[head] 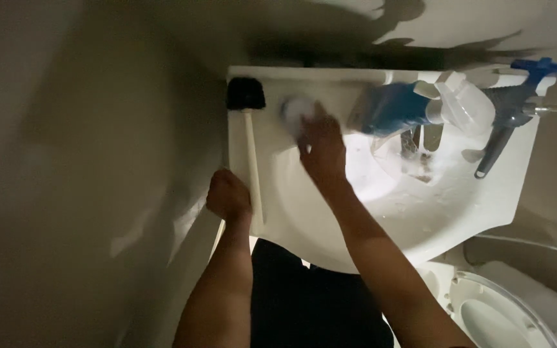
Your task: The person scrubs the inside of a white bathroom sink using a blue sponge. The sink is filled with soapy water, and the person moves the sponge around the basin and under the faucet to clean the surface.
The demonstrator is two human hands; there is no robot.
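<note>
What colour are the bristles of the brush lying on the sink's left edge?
Black, on the brush with a white handle; head view.

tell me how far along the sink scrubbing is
Done: the basin is wet and foamy around the drain. In hand: the right hand rubs a pale pad on the back ledge, while the left hand rests on the sink's edge. Left: the foam is not rinsed, and the brush lies on the rim.

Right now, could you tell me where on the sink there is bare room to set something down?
The sink front rim, between left hand and right hand, is bare. The back ledge is crowded: black-headed brush, blue bottle, clear spray bottle and blue tap.
</note>
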